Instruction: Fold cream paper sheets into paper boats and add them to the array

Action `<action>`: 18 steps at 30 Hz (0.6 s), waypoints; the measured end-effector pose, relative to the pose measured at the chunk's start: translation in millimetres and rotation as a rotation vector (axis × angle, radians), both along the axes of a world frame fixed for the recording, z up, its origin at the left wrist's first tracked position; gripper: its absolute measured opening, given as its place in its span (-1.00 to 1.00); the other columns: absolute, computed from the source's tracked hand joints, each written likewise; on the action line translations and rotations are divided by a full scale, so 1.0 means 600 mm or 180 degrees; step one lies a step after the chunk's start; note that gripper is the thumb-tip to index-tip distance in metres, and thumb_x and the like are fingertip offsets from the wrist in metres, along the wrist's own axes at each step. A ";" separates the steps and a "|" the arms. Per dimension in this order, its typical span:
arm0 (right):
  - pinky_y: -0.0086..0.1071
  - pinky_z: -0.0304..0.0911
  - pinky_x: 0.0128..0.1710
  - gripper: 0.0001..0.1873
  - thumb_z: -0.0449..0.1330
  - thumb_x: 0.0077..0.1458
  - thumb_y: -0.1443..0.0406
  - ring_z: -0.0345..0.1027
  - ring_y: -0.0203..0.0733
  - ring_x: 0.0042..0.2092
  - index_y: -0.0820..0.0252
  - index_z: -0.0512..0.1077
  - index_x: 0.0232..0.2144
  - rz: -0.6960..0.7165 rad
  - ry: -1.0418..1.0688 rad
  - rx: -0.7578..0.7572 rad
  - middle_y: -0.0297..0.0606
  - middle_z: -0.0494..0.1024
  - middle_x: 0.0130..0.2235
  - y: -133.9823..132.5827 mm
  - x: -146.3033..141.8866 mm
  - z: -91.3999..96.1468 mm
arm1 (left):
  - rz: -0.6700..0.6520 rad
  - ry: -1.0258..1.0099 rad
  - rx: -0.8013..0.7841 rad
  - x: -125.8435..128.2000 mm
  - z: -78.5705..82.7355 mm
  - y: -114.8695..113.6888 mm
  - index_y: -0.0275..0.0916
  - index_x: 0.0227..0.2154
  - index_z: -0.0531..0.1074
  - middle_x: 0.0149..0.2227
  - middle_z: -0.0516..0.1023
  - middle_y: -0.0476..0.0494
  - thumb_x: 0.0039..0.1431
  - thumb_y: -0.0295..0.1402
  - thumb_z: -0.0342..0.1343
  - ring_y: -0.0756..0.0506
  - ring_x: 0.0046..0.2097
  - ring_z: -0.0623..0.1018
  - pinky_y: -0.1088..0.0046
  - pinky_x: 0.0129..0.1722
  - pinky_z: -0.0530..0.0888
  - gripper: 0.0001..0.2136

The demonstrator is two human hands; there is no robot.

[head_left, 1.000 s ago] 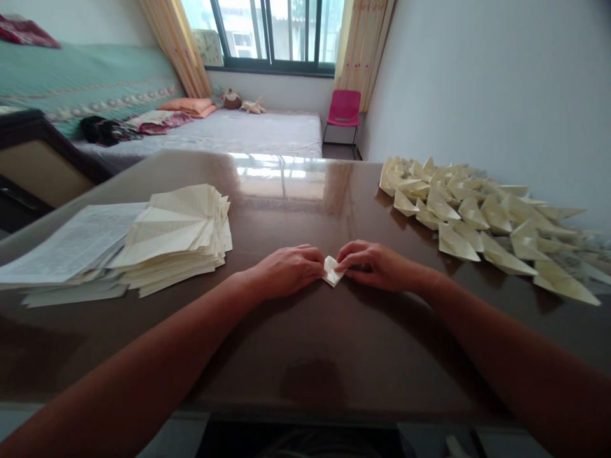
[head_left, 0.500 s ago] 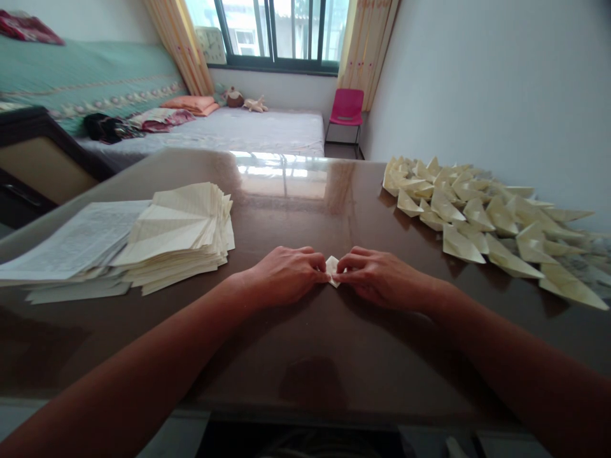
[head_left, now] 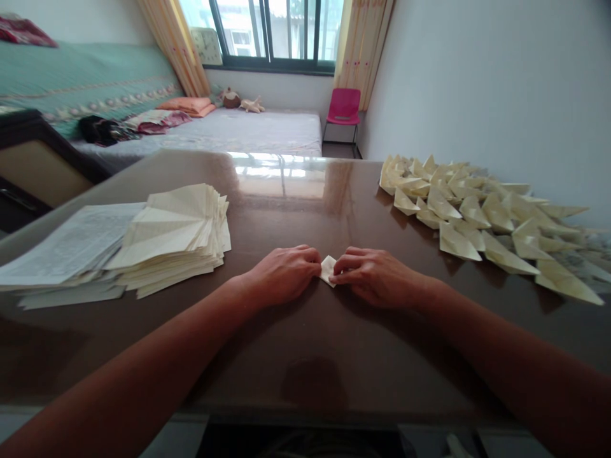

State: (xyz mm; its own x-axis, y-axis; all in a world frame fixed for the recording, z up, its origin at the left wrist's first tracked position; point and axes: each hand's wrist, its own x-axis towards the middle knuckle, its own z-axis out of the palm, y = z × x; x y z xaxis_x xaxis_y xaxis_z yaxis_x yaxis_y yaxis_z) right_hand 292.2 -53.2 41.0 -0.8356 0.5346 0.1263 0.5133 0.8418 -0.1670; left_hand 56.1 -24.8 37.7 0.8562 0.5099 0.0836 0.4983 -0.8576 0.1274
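A small folded piece of cream paper [head_left: 328, 270] lies low over the brown tabletop, between my two hands. My left hand [head_left: 292, 273] has its fingers closed on the paper's left corner. From the other side, my right hand [head_left: 370, 275] pinches the right edge, thumb and fingertips together. Part of the paper is hidden under the fingers of both hands. Off to the right sits a heap of folded paper boats [head_left: 470, 213]. To the left lies a stack of cream paper sheets [head_left: 174, 222].
Printed white sheets [head_left: 71, 238] lie beside the stack, at the left of the glossy brown table [head_left: 267, 356]. A white wall [head_left: 487, 83] rises along the right. Beyond the table are a bed [head_left: 258, 130] and a pink chair [head_left: 344, 107].
The view has shifted slightly. My fingers have drawn a little apart, so more of the folded paper shows between them, tilted somewhat differently.
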 end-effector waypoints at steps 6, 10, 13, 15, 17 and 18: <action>-0.30 0.25 -0.13 -0.65 0.05 0.15 0.41 0.32 -0.15 -0.12 0.04 0.50 -0.09 -0.0358 0.0175 0.0056 -0.23 0.53 -0.11 0.001 -0.006 -0.015 | 0.0079 0.0075 0.0054 0.003 0.001 -0.003 -0.15 -0.27 0.50 -0.20 0.51 -0.10 0.26 -0.43 -0.12 -0.06 -0.16 0.48 0.49 -0.30 0.37 -0.74; -0.21 0.25 -0.05 -0.61 0.04 0.18 0.41 0.29 -0.09 -0.03 0.07 0.43 0.03 -0.0658 0.0203 0.0249 -0.15 0.47 0.01 0.001 -0.010 -0.027 | 0.0132 0.0123 0.0165 0.007 0.001 -0.007 -0.16 -0.29 0.48 -0.23 0.49 -0.11 0.24 -0.44 -0.10 -0.06 -0.19 0.46 0.49 -0.35 0.35 -0.77; -0.18 0.23 -0.04 -0.61 0.06 0.18 0.41 0.27 -0.07 -0.02 0.06 0.41 0.04 -0.0753 -0.0027 0.0370 -0.14 0.45 0.04 -0.003 -0.014 -0.029 | 0.0148 0.0137 0.0227 0.010 0.000 -0.010 -0.18 -0.34 0.45 -0.23 0.48 -0.11 0.21 -0.46 -0.08 -0.07 -0.21 0.45 0.48 -0.37 0.35 -0.81; -0.18 0.23 -0.02 -0.60 0.07 0.18 0.41 0.26 -0.07 -0.01 0.05 0.41 0.04 -0.0782 -0.0070 0.0362 -0.16 0.44 0.05 -0.004 -0.015 -0.029 | 0.0198 0.0105 0.0238 0.013 -0.004 -0.012 -0.17 -0.32 0.43 -0.22 0.47 -0.11 0.17 -0.45 -0.06 -0.08 -0.20 0.45 0.48 -0.37 0.35 -0.84; -0.19 0.23 -0.02 -0.62 0.06 0.18 0.40 0.26 -0.08 -0.02 0.03 0.43 0.01 -0.0821 0.0072 0.0252 -0.19 0.46 0.03 -0.001 -0.015 -0.033 | 0.0347 -0.0032 0.0214 0.017 -0.010 -0.013 -0.16 -0.29 0.40 -0.23 0.45 -0.10 0.16 -0.41 -0.03 -0.10 -0.18 0.44 0.46 -0.35 0.37 -0.87; -0.20 0.24 -0.02 -0.65 0.06 0.19 0.38 0.26 -0.09 -0.03 0.04 0.43 0.00 -0.0886 0.0218 0.0182 -0.20 0.47 0.01 0.001 -0.014 -0.037 | 0.0460 -0.0134 0.0186 0.020 -0.013 -0.013 -0.16 -0.29 0.39 -0.23 0.44 -0.10 0.17 -0.38 -0.03 -0.10 -0.18 0.44 0.45 -0.33 0.38 -0.88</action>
State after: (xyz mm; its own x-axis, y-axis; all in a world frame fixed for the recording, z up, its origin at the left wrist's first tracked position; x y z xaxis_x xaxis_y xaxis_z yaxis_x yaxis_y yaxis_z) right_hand 283.6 -52.6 19.0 -0.6464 0.7324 0.2138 0.7149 0.6793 -0.1655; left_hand 67.8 -32.9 29.6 0.7694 0.6206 0.1510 0.6122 -0.7840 0.1028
